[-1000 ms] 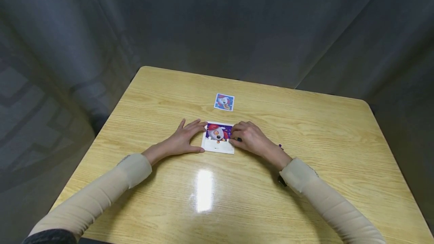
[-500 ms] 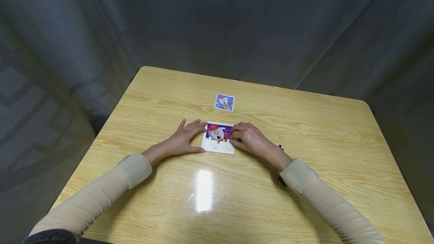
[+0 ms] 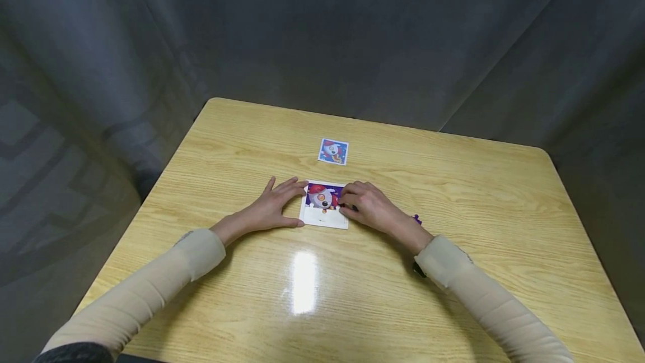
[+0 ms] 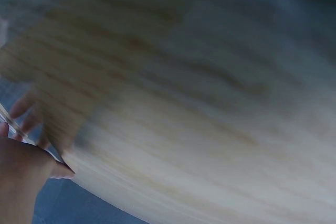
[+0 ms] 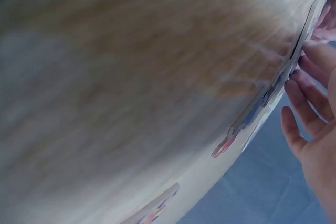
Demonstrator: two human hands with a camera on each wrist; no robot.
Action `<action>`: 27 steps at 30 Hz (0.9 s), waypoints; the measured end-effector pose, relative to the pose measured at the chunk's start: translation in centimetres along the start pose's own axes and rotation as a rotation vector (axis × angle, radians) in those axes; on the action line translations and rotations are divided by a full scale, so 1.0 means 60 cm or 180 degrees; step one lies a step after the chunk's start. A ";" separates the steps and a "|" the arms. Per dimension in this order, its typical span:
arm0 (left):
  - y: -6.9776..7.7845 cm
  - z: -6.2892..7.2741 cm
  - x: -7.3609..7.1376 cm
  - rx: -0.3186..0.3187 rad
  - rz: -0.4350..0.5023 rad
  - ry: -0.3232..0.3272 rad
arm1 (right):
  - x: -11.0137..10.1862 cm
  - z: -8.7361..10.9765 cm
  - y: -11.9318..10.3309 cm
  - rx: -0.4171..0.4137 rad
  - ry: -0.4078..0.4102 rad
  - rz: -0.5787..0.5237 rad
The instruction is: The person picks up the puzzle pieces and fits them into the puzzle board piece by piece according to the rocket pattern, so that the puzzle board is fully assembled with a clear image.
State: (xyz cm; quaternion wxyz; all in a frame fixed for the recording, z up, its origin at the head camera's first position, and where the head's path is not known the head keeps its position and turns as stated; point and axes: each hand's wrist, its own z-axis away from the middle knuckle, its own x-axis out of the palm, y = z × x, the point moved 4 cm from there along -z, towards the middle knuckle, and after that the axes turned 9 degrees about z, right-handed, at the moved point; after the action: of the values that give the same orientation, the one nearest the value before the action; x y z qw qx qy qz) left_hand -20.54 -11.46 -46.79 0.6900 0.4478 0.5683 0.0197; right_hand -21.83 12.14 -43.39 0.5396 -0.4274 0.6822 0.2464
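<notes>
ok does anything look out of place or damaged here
Nothing looks spilled or damaged. The only stray is a purple puzzle piece, on the table by the right hand's wrist, apart from the puzzle board. With the board's near part bare white, that hardly seems odd.

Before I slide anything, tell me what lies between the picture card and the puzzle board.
In the head view, only bare tabletop lies between the picture card and the puzzle board.

Left hand point(image 4: 26, 158) on wood-grained table point(image 4: 173, 140)
</notes>
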 end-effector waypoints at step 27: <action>0.001 0.000 0.000 -0.0041 0.0022 -0.0049 | -0.004 0.001 -0.006 -0.0137 0.0136 0.0187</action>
State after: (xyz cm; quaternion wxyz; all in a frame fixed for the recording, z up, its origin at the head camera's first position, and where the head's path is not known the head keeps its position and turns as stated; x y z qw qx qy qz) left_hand -20.51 -11.43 -46.74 0.6971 0.4455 0.5613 0.0223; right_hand -21.49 12.07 -43.14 0.5081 -0.4239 0.7004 0.2676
